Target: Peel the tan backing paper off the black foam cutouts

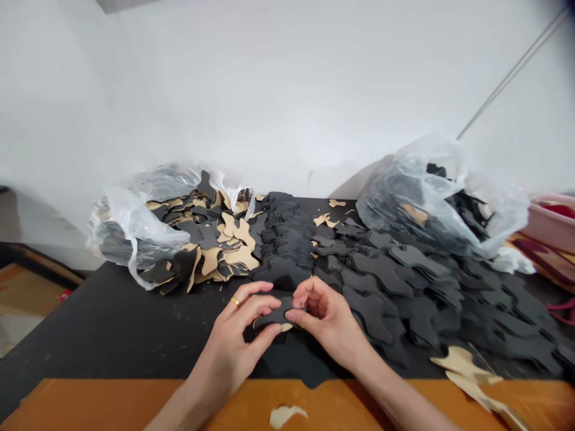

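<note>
Between my two hands, low in the middle of the head view, is a dark foam piece [281, 312] with a bit of tan backing showing at its lower edge. My left hand [247, 320], with a ring on one finger, grips the piece's left end between fingers and thumb. At its right end my right hand [321, 317] pinches it with thumb and curled fingers. Just beyond stands a long row of overlapping black pieces [287, 239]. Another dark shape [300, 359] lies on the table below my hands.
Tan and black pieces [224, 239] spill from a plastic bag [135, 227] at left. Many dark pieces [381, 275] cover the right side, before another bag [404, 185]. Tan scraps [467, 365] and orange board [112, 401] are near the front; a pink basket [552, 224] stands far right.
</note>
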`<state>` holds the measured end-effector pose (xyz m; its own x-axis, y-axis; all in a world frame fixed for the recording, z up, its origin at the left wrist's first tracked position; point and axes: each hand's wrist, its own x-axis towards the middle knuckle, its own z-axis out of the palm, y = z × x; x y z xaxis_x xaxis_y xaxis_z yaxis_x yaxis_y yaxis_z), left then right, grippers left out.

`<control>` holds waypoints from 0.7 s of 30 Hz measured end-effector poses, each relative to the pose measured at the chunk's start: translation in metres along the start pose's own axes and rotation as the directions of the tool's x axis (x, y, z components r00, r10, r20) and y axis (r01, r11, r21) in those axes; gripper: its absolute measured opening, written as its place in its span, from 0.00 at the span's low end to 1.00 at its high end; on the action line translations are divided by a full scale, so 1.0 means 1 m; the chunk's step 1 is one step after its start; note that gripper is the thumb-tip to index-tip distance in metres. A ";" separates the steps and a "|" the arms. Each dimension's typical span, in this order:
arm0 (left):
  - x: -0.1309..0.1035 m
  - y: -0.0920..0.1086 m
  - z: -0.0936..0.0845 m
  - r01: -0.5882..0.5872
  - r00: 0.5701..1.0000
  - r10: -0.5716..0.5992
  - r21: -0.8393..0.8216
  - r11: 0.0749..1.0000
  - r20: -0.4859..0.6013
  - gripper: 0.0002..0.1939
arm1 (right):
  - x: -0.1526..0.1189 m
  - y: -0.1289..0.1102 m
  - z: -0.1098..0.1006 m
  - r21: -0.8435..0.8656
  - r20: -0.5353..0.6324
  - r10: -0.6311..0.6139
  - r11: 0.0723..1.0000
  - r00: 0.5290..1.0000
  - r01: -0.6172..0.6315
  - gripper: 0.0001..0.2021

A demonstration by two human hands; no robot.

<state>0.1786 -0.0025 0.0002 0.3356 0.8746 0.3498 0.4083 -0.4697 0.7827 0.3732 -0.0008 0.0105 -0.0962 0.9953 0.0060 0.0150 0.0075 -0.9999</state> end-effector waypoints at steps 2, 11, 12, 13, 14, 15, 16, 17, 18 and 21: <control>-0.012 0.005 0.004 -0.040 0.999 0.041 0.098 0.994 -0.010 0.09 | -0.011 -0.001 -0.001 -0.002 0.004 0.044 0.999 0.999 -0.044 0.15; -0.047 0.000 0.025 -0.243 0.969 0.234 0.177 0.954 0.074 0.15 | -0.060 0.030 0.001 -0.163 -0.063 0.180 0.969 0.982 -0.188 0.09; -0.046 -0.001 0.025 -0.258 0.966 0.247 0.185 0.948 0.080 0.15 | -0.063 0.031 0.001 -0.257 -0.077 0.137 0.954 0.988 -0.152 0.07; -0.045 -0.002 0.025 -0.269 0.963 0.258 0.192 0.944 0.082 0.15 | -0.065 0.031 0.002 -0.355 -0.089 0.084 0.928 0.992 -0.111 0.06; -0.044 -0.002 0.025 -0.278 0.960 0.266 0.199 0.940 0.085 0.15 | -0.067 0.030 0.002 -0.447 -0.096 0.029 0.892 0.995 -0.069 0.04; -0.043 -0.002 0.024 -0.284 0.958 0.272 0.207 0.936 0.086 0.14 | -0.070 0.029 0.002 -0.524 -0.096 -0.026 0.851 0.995 -0.028 0.03; -0.042 -0.002 0.024 -0.287 0.958 0.275 0.219 0.933 0.086 0.14 | -0.072 0.027 0.003 -0.584 -0.087 -0.078 0.812 0.993 0.013 0.03; -0.041 -0.001 0.024 -0.292 0.956 0.280 0.230 0.928 0.084 0.14 | -0.074 0.026 0.003 -0.628 -0.069 -0.133 0.776 0.989 0.060 0.03; -0.040 -0.001 0.024 -0.299 0.954 0.287 0.239 0.924 0.085 0.13 | -0.076 0.025 0.004 -0.660 -0.046 -0.189 0.742 0.981 0.112 0.04; -0.039 0.000 0.025 -0.308 0.951 0.292 0.242 0.920 0.100 0.13 | -0.082 0.026 0.005 -0.727 0.022 -0.360 0.634 0.933 0.262 0.06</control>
<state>0.1864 -0.0395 -0.0260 0.5230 0.6830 0.5099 0.4779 -0.7303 0.4881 0.3760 -0.0824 -0.0159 -0.1171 0.9236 0.3650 0.7083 0.3353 -0.6212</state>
